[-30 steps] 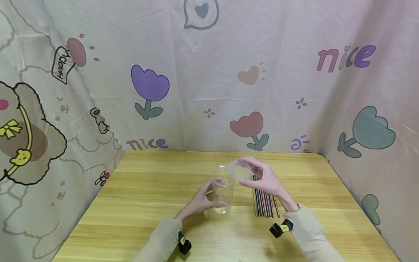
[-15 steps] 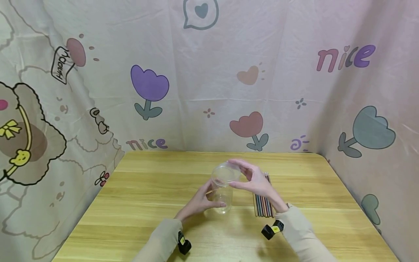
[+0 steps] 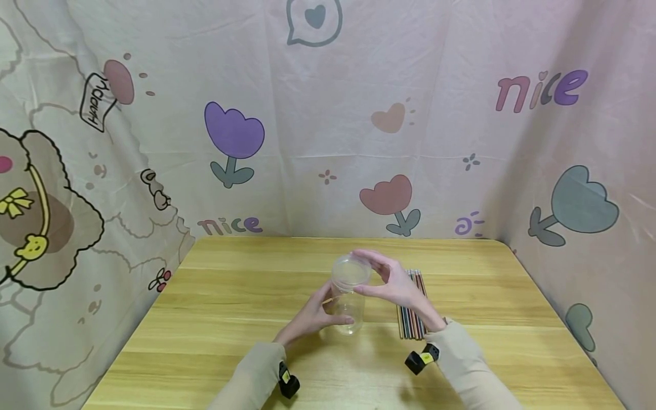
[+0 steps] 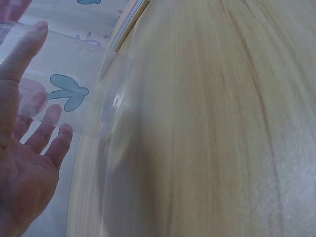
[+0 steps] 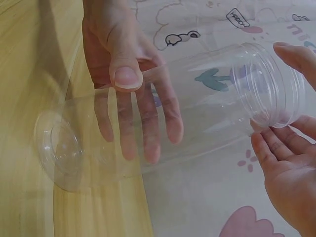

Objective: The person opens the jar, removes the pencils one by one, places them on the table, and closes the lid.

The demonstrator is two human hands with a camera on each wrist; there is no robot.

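A clear plastic jar (image 3: 353, 310) stands upright near the middle of the table, with nothing seen inside. My left hand (image 3: 308, 314) grips its side, thumb in front and fingers behind; in the right wrist view those fingers (image 5: 148, 123) show through the clear wall. A clear round lid (image 3: 351, 270) sits at the jar's mouth. My right hand (image 3: 392, 283) holds the lid by its edge between thumb and fingers. In the right wrist view the lid (image 5: 296, 94) lies right at the threaded neck. The left wrist view shows the jar's base (image 4: 116, 101) at the wood surface.
Several colored pencils (image 3: 411, 319) lie side by side on the wooden table (image 3: 230, 296), right of the jar and partly behind my right forearm. A printed cloth (image 3: 318, 102) hangs behind the table and along both sides. Each wrist carries a small black camera (image 3: 289, 387).
My right hand has moved left with the lid, from beside the jar onto its mouth. The left hand and the jar have stayed in place. More of the pencils' upper ends now shows.
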